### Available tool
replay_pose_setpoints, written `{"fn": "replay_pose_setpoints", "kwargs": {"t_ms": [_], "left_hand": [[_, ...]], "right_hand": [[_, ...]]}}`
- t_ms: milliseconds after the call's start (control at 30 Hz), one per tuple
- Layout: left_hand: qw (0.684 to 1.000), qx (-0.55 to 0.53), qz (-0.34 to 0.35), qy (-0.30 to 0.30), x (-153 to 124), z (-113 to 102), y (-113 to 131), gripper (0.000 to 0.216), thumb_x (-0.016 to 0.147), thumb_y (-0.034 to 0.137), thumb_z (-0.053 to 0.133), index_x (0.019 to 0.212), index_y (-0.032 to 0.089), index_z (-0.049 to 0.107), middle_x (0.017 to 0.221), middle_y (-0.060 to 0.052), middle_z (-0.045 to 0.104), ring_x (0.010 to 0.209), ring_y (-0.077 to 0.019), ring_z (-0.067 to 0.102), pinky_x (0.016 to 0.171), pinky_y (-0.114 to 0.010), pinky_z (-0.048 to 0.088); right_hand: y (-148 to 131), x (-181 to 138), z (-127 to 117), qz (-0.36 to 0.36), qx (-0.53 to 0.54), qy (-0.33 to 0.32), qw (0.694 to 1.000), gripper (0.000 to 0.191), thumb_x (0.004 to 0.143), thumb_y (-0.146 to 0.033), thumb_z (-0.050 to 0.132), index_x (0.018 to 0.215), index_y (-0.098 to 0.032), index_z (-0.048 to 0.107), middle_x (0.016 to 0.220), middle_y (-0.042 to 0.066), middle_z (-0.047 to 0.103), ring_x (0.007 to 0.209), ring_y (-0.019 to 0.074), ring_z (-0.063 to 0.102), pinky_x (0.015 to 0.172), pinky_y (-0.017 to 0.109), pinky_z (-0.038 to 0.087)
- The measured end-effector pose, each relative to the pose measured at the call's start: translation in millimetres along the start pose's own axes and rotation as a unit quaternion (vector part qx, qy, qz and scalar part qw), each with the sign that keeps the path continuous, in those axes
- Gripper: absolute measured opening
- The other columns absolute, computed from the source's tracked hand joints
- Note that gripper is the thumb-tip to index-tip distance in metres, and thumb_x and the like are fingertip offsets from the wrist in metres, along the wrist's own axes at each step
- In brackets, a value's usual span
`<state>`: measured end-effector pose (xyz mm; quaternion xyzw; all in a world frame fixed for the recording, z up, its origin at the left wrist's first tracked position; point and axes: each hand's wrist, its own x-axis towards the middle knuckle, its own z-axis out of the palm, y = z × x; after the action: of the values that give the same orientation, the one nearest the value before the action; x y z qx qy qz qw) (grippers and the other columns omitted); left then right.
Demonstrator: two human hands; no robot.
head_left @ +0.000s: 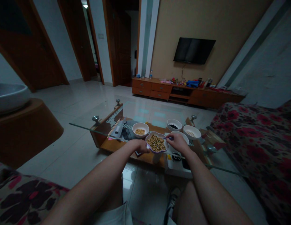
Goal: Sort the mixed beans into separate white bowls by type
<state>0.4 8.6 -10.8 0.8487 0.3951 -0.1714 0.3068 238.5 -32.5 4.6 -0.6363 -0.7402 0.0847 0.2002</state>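
Note:
Over the near edge of the glass table, my left hand (141,146) is closed on the rim of a scalloped bowl (157,151) with a purple edge. Mixed yellow and green beans (156,143) cover its bottom. My right hand (177,142) pinches a thin dark blue handle (167,138) at the bowl's right rim; its far end is too small to make out. Beyond the bowl, a white bowl (140,125) holds yellow beans. Farther right stand a white bowl (174,122) with black beans, another bowl (192,128) with pale pieces, and a bowl (183,135) partly hidden behind my right hand.
The glass table (89,125) has a lower wooden shelf with papers and a white box (176,170). Chopsticks (114,127) lie at the left. Flowered sofas stand on both sides (253,134). A TV cabinet (160,90) with clutter runs along the far wall.

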Motion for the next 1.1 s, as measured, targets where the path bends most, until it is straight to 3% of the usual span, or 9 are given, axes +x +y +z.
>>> {"fn": "replay_pose_setpoints", "kwargs": {"t_ms": [233,1100], "left_hand": [[1.0,-0.009,-0.007,-0.012,-2.1,-0.1,2.1,0.039,0.079,0.042,0.05,0.104,0.016,0.065,0.085,-0.008,0.068,0.06,-0.0168,0.06,0.055,-0.027,0.049],[1.0,0.005,0.023,-0.005,-8.3,-4.9,7.9,0.033,0.083,0.036,0.05,0.104,0.015,0.064,0.079,-0.006,0.068,0.069,-0.0176,0.062,0.068,-0.028,0.05]], "right_hand": [[-3.0,1.4,1.9,0.006,-0.041,-0.033,0.999,0.026,0.077,-0.029,0.052,0.087,-0.02,0.074,0.084,0.006,0.072,0.077,0.0172,0.063,0.069,0.025,0.041],[-10.5,1.3,6.6,0.028,-0.076,-0.06,0.995,0.026,0.081,-0.035,0.051,0.092,-0.025,0.073,0.087,0.005,0.072,0.079,0.0174,0.064,0.06,0.023,0.039]]}}
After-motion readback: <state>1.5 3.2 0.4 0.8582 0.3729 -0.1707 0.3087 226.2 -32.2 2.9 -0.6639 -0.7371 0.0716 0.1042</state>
